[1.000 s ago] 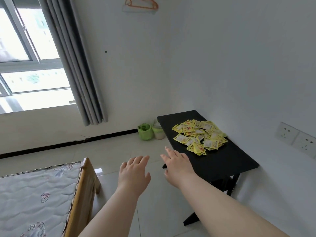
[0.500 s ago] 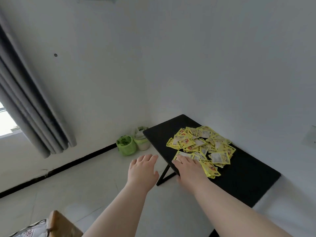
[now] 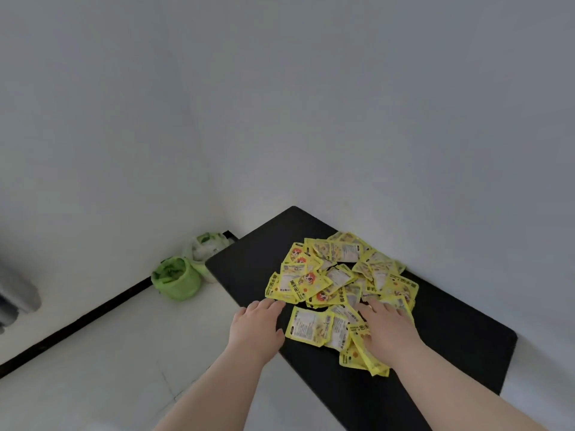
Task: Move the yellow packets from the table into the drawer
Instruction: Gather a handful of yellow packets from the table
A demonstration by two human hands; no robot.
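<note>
Yellow packets (image 3: 339, 275) near left edge of black table (image 3: 255, 259)

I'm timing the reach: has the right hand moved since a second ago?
Yes. Judged against the black table, the right hand has gone forward: it was short of the yellow packets and now lies on the pile.

The right hand (image 3: 385, 328) has landed flat on the yellow packets (image 3: 339, 275) at the pile's 5 o'clock; the left hand (image 3: 255, 328) has reached the black table (image 3: 249, 265), at 8 o'clock.
</note>
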